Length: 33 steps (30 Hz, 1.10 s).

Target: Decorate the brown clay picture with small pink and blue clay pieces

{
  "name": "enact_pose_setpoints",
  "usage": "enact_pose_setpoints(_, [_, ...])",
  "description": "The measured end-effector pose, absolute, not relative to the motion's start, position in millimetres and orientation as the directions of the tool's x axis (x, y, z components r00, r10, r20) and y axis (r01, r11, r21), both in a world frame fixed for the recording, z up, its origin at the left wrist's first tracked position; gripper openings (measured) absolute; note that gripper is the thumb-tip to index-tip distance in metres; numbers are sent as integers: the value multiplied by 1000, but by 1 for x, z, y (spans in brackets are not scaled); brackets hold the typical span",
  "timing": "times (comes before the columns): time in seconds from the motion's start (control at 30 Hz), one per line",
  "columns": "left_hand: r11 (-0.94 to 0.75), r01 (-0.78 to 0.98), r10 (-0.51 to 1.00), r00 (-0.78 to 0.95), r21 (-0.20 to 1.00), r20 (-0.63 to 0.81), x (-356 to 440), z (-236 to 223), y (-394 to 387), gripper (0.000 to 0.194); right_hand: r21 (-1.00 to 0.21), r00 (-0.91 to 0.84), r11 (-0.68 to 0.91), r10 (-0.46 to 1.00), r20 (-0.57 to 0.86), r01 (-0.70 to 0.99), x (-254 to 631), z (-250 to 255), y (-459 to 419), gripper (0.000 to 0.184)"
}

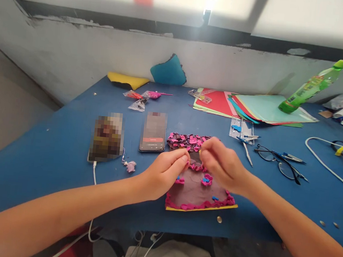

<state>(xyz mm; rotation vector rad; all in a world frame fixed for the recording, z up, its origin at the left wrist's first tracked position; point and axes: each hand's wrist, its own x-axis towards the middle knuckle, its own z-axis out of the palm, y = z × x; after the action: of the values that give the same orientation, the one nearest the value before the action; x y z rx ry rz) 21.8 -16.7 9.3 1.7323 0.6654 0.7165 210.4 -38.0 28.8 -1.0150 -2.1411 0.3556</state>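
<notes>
My left hand (163, 171) and my right hand (221, 163) are held close together just above a clay picture (197, 190). The picture is a mauve slab edged with pink clay, set on yellow card, with small pink and blue bits on it. Both hands have their fingertips pinched. Between the right fingertips shows a tiny yellowish piece that I cannot name. Whatever the left fingers pinch is too small to make out. A patch of pink and dark clay pieces (188, 141) lies just behind the hands.
On the blue table (51, 166) lie two phones (153, 131), one (107, 137) with a white cable. To the right are glasses (279, 160), tweezers and small tools (246, 145), stacked coloured paper (251, 105), a tilted green bottle (311, 86) and a white cord (322, 157). Clay packets (141, 98) lie at the back.
</notes>
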Motion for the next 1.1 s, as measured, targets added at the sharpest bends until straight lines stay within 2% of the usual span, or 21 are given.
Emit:
enact_pose_setpoints(0.03, [-284, 99, 737, 658, 954, 151, 22, 10, -17, 29, -521, -379, 609, 788, 486, 598, 217, 32, -36, 15])
enact_pose_setpoints(0.07, [-328, 127, 733, 659, 936, 167, 22, 10, -17, 30, -474, -335, 595, 783, 524, 650, 224, 35, -32, 21])
enact_pose_setpoints(0.17, [-522, 219, 677, 695, 824, 244, 22, 12, -19, 31, -146, -353, 552, 692, 629, 821, 247, 39, -23, 32])
enact_pose_setpoints(0.23, [-680, 230, 593, 732, 696, 337, 21, 11, -20, 30, -54, -345, 507, 657, 670, 860, 258, 39, -18, 25])
enact_pose_setpoints(0.33, [-896, 176, 381, 778, 408, 501, 21, 6, -23, 29, -22, -311, 450, 651, 693, 893, 264, 34, -16, 18])
enact_pose_setpoints(0.4, [-968, 136, 234, 801, 213, 552, 21, 2, -25, 30, -13, -299, 409, 690, 659, 912, 265, 30, -17, 18])
enact_pose_setpoints(0.5, [-990, 127, 135, 821, 54, 555, 22, -2, -28, 33, -5, -299, 358, 788, 539, 934, 264, 26, -16, 33])
enact_pose_setpoints(0.57, [-991, 137, 116, 823, 5, 556, 22, -2, -28, 35, 0, -302, 338, 841, 449, 941, 263, 24, -15, 43])
enact_pose_setpoints(0.63, [-989, 146, 105, 825, -30, 555, 22, -2, -27, 36, -4, -300, 326, 875, 380, 945, 262, 23, -13, 43])
enact_pose_setpoints(0.83, [-985, 162, 103, 846, -68, 523, 20, -1, -18, 35, -111, -291, 333, 913, 287, 936, 260, 19, -11, 14])
enact_pose_setpoints(1.1, [-982, 161, 93, 860, -94, 501, 21, 0, -19, 36, -104, -272, 293, 945, 179, 951, 252, 14, -10, 11])
